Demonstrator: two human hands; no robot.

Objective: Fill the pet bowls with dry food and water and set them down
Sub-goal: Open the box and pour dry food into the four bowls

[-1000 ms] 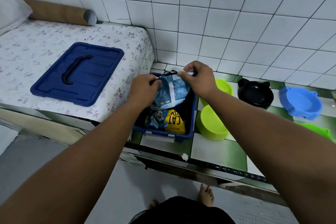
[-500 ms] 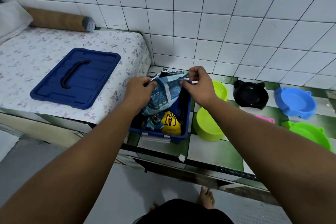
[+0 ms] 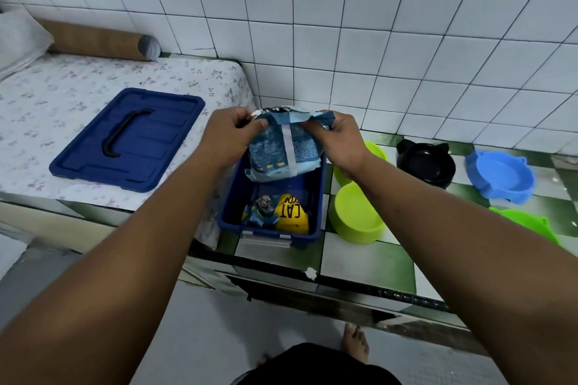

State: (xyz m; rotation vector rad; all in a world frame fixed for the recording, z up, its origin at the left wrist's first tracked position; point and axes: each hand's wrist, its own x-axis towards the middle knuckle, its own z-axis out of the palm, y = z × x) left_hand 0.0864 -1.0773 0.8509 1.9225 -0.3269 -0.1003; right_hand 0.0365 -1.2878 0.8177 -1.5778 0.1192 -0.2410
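Note:
A light blue food bag [image 3: 283, 150] is held above the open dark blue storage bin [image 3: 231, 209]. My left hand [image 3: 230, 137] pinches the bag's top left corner and my right hand [image 3: 336, 141] pinches its top right corner. Its mouth is spread a little and shows a foil lining. A yellow and blue cat food bag [image 3: 289, 212] lies in the bin's bottom. Two lime green bowls [image 3: 356, 216] stand right of the bin, partly behind my right forearm. Further right are a black bowl [image 3: 427, 164], a blue bowl [image 3: 500, 175] and a green bowl [image 3: 528, 222].
The bin's blue lid [image 3: 131, 141] lies on a flowered cloth [image 3: 62, 87] at the left. A cardboard tube [image 3: 100, 42] rests against the white tiled wall. The green and white tiled counter edge [image 3: 344, 284] runs below the bin. A bare foot [image 3: 355, 341] stands on the floor.
Both hands lifted the light blue bag up out of the bin and moved apart along its top edge, spreading the mouth.

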